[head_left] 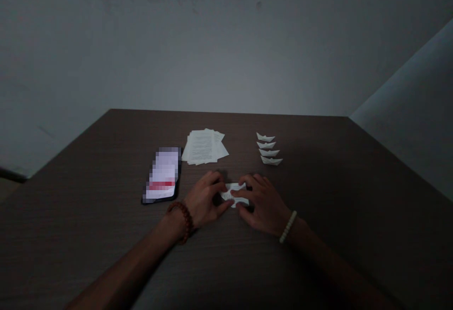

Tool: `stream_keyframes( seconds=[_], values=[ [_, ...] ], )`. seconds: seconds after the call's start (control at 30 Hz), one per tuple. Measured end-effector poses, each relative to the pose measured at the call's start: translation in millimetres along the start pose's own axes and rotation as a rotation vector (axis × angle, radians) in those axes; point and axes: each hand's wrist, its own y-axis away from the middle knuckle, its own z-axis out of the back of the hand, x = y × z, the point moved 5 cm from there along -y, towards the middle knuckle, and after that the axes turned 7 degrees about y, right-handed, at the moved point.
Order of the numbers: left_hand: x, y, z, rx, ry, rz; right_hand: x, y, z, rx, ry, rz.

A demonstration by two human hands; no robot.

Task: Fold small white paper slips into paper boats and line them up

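Observation:
A small folded piece of printed paper (233,187) lies on the dark table between my two hands. My left hand (207,196), with a brown bead bracelet at the wrist, grips the paper's left end between curled fingers and thumb. Over its right part my right hand (262,201), wearing a pale bead bracelet, holds the paper with bent fingers and thumb, one fingertip pressing on its middle. Fingers cover parts of the paper at both ends. Beyond my right hand, several small white paper boats (272,161) stand in a column.
A stack of loose printed sheets (203,147) lies beyond my left hand. To its left is a phone (161,175) with a lit, blurred screen. The wooden table (318,159) ends at a grey wall (226,55) at the back.

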Motion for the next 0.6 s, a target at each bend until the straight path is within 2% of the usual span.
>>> stream_keyframes(
  seconds=[0.6],
  values=[
    [0.0,0.5,3.8,-0.024,0.056,-0.01,1.6,0.7,1.2,-0.026,0.037,0.014]
  ],
)
